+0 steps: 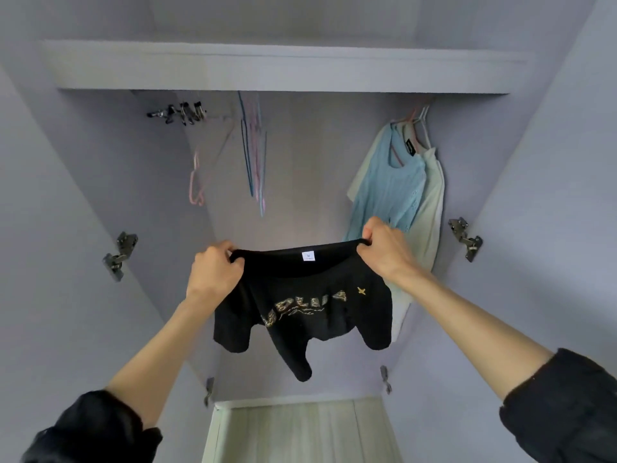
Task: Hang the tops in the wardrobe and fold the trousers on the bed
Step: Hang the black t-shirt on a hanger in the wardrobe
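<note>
I hold a black top (307, 312) with gold lettering spread in front of the open wardrobe (300, 155). My left hand (213, 272) grips the left end of its neckline, and my right hand (384, 248) grips the right end. A small white label shows inside the collar. The body and sleeves hang down below my hands. No hanger is visible in the top.
Several empty thin hangers (253, 155) in blue and pink hang at the middle of the rail, with a pink one (197, 182) and black clips (180, 111) further left. A light blue top (390, 182) and a white top (430, 208) hang at the right. A shelf (283, 68) runs above.
</note>
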A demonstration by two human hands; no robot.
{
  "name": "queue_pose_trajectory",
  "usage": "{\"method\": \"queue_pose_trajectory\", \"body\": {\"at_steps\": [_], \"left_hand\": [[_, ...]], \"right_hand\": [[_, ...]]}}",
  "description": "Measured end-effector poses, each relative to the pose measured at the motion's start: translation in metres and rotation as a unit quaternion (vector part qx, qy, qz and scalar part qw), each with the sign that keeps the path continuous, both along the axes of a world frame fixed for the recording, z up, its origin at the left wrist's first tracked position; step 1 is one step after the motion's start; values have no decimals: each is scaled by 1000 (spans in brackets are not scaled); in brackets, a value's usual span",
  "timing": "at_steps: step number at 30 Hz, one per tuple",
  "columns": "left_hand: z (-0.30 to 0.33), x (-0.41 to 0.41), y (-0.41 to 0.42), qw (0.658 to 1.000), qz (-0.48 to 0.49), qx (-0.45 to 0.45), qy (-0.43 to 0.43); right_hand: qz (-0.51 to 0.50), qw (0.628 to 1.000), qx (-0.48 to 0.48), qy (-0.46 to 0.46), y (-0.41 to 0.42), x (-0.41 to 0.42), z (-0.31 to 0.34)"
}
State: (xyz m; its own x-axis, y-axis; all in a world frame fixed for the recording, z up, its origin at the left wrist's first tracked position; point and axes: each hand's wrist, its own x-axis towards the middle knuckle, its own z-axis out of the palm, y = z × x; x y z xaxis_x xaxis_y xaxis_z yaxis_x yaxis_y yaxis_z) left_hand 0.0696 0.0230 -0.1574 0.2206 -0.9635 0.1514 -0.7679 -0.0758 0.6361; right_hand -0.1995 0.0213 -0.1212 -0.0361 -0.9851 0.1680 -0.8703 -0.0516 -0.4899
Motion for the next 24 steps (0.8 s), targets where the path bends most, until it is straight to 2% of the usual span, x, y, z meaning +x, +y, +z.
{"method": "queue_pose_trajectory", "body": {"at_steps": [3, 6, 10, 14, 17, 19, 21, 24], "left_hand": [[-1, 20, -14, 999, 30, -26, 14], [1, 37, -34, 999, 38, -3, 36], [5, 54, -73, 992, 30, 42, 116], [17, 66, -105, 980, 16, 39, 196], [24, 71, -119, 979, -32, 62, 189], [24, 72, -125, 981, -56, 78, 170], [24, 73, -132, 981, -65, 86, 160], [24, 77, -142, 983, -55, 90, 153]], "right_hand": [[28, 999, -3, -40, -25, 18, -2], [68, 995, 63, -44, -50, 33, -8], [130, 985, 112, -10, -89, 52, -17], [210, 962, 176, 7, -136, 82, -12], [192, 953, 206, -112, -173, 106, -9], [125, 949, 179, -228, -196, 124, -8], [63, 927, 168, -328, -215, 141, -8], [32, 910, 179, -373, -237, 160, -12]]}}
